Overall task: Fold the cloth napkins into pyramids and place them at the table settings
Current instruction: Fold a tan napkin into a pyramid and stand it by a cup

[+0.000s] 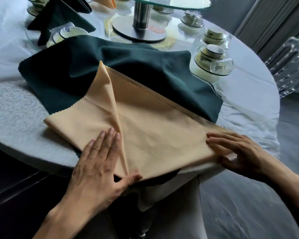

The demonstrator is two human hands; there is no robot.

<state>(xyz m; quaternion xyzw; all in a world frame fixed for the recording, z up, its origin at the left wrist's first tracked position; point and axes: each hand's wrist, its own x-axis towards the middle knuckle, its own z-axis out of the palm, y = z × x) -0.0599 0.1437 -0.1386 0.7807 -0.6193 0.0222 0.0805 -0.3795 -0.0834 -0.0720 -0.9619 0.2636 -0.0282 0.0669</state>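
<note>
A peach cloth napkin (155, 128) lies folded at the near edge of the round table, its left flap turned over into a slanted crease. My left hand (100, 161) presses flat on that flap, thumb at the napkin's bottom point. My right hand (238, 152) pinches the napkin's right corner at the table edge. Under and behind it lies a dark green napkin (145, 66), spread out and rumpled. A folded green napkin (62, 16) and a folded peach napkin (105, 1) stand at the far left.
The white tablecloth (16, 118) covers the table. A glass turntable on a metal post (140, 14) stands in the middle. Wrapped bowl and cup sets (212, 61) sit along the right and far left. A clear chair (286, 66) stands on the right.
</note>
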